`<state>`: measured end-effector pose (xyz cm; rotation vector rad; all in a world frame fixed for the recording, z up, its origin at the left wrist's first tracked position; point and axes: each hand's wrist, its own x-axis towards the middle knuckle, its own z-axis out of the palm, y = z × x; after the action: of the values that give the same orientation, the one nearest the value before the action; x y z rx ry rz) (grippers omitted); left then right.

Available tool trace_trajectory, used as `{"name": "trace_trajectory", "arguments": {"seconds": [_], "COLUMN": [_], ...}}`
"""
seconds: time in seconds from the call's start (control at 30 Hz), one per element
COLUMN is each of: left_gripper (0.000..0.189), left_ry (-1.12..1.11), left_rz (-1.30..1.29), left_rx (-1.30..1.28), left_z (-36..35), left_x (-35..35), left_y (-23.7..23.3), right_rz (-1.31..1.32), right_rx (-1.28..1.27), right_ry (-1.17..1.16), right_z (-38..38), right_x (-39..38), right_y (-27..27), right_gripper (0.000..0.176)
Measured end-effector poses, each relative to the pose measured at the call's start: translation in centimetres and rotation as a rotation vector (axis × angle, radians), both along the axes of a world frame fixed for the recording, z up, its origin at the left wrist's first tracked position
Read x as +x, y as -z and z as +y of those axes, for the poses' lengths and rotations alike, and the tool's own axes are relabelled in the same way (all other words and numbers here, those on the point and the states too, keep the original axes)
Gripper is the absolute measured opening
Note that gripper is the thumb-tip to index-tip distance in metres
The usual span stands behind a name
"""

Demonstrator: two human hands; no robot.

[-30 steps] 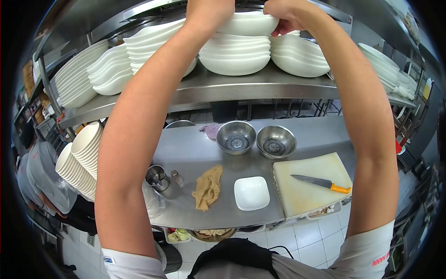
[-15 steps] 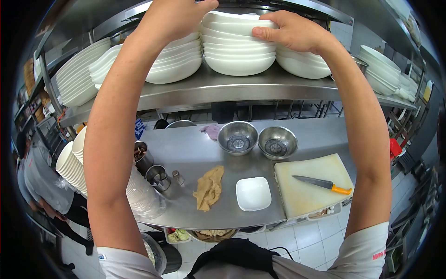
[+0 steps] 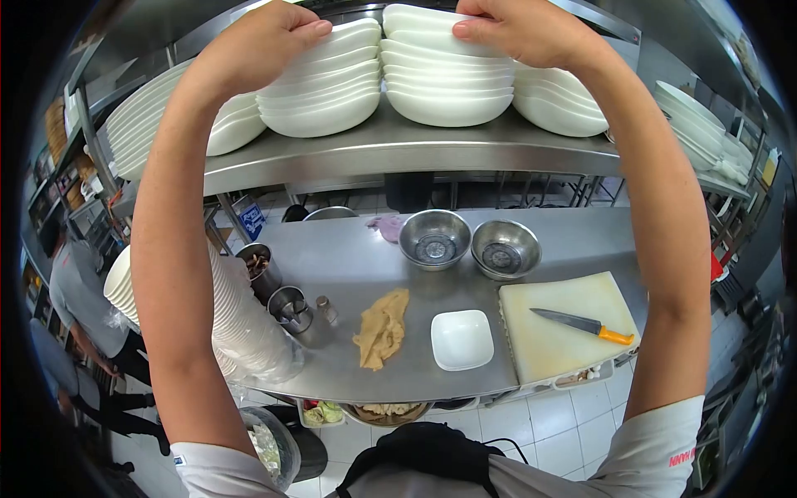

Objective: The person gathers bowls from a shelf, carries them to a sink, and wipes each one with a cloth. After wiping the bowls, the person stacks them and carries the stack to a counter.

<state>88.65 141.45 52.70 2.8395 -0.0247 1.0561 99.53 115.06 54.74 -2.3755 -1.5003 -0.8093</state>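
Observation:
On the steel shelf, my left hand [image 3: 267, 46] is at the upper left edge of one stack of white bowls [image 3: 322, 104], its thumb and fingers closed at the rim. My right hand [image 3: 525, 31] grips the top rim of the neighbouring stack of white bowls [image 3: 448, 83], thumb in front and fingers behind. Below, the steel counter [image 3: 332, 249] bears a square white bowl [image 3: 462, 340], a tan crumpled piece [image 3: 383, 329], two metal bowls [image 3: 434, 239] and a white cutting board [image 3: 531, 353] with an orange-handled knife [image 3: 581, 324].
More white bowls [image 3: 558, 101] stand along the shelf [image 3: 415, 149]. Stacked white cups [image 3: 249, 324] in plastic and metal containers [image 3: 289, 309] are on the counter's left. A person in grey [image 3: 87, 290] stands at the far left. A bin [image 3: 311, 448] is below.
My left hand has moved left and down, from above the middle stack to the edge of the stack beside it. My right hand stays on its stack. The view has shifted slightly.

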Motion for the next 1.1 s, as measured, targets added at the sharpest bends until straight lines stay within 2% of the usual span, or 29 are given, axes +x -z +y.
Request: {"name": "trace_trajectory", "arguments": {"seconds": [0.13,0.27,0.33,0.43,0.5,0.53,0.57,0.6,0.67,0.7,0.77,0.8,0.83,0.87,0.9,0.93,0.97,1.0,1.07,1.1], "left_gripper": [0.034,0.033,0.034,0.029,0.030,0.030,0.036,0.037,0.040,0.036,0.042,0.045,0.051,0.058,0.063,0.067,0.069,0.072,0.061,0.053], "left_ry": [0.018,-0.044,0.000,0.161,0.284,0.346,0.444,0.433,0.664,0.677,0.567,0.439,0.329,0.245,0.160,0.080,0.040,-0.005,0.052,0.045], "left_rz": [0.014,0.037,-0.143,-0.478,-0.542,-0.573,-0.510,-0.432,-0.226,-0.101,0.297,0.496,0.636,0.659,0.642,0.613,0.749,0.886,0.743,0.648], "left_rx": [0.008,0.091,0.095,0.012,-0.060,-0.093,-0.119,-0.251,-0.479,-0.317,-0.621,-0.766,-0.930,-0.965,-0.914,-0.860,-1.077,-1.297,-1.113,-1.160], "left_z": [0.5,-1.1,-1.6,-5.8,-6.7,-7.2,-5.2,-6.6,-7.9,-7.8,-8.9,-8.5,-8.2,-8.4,-8.6,-8.9,-10.0,-11.3,-13.6,-13.8], "left_x": [-0.3,-1.0,-0.9,-3.1,-4.4,-5.0,-4.7,-5.9,-7.9,-7.9,-7.1,-5.8,-4.4,-3.0,-1.5,0.3,1.9,3.0,3.9,4.8], "left_y": [0.2,0.1,0.7,2.0,3.2,3.7,4.9,7.3,14.6,17.7,26.9,32.5,37.9,42.6,48.7,53.3,55.0,56.1,57.6,61.5], "right_rz": [0.165,0.113,0.087,-0.076,-0.071,-0.029,-0.156,-0.269,-0.110,-0.001,0.140,0.327,0.594,0.961,1.018,0.855,0.688,0.917,1.423,1.699], "right_rx": [0.047,0.010,-0.033,0.081,0.427,0.608,0.743,0.880,0.920,0.922,0.800,0.782,0.783,0.758,0.597,0.547,0.492,0.425,0.457,0.564], "right_ry": [0.010,0.003,-0.001,-0.020,-0.042,-0.240,-0.161,-0.070,-0.433,-0.578,-0.410,-0.124,0.050,0.218,0.423,0.529,0.628,0.631,0.594,0.545], "right_z": [0.2,0.6,0.4,-0.1,-1.4,-2.1,-4.6,-7.0,-8.9,-9.9,-12.0,-12.3,-12.0,-11.8,-12.2,-12.0,-11.9,-11.6,-10.1,-9.1], "right_x": [-0.5,1.4,1.6,1.7,-2.8,-1.6,-1.7,-2.2,-4.8,-6.1,-6.6,-6.8,-5.2,-3.6,-1.6,0.1,1.0,1.0,-0.2,-1.4], "right_y": [-0.2,-0.4,-0.7,-0.3,0.8,1.6,4.1,6.6,13.0,16.7,25.2,29.6,34.2,38.5,45.2,53.3,59.3,61.5,61.2,60.0], "right_gripper": [0.030,0.031,0.031,0.030,0.029,0.029,0.034,0.038,0.030,0.028,0.028,0.027,0.027,0.040,0.055,0.057,0.059,0.059,0.056,0.052]}}
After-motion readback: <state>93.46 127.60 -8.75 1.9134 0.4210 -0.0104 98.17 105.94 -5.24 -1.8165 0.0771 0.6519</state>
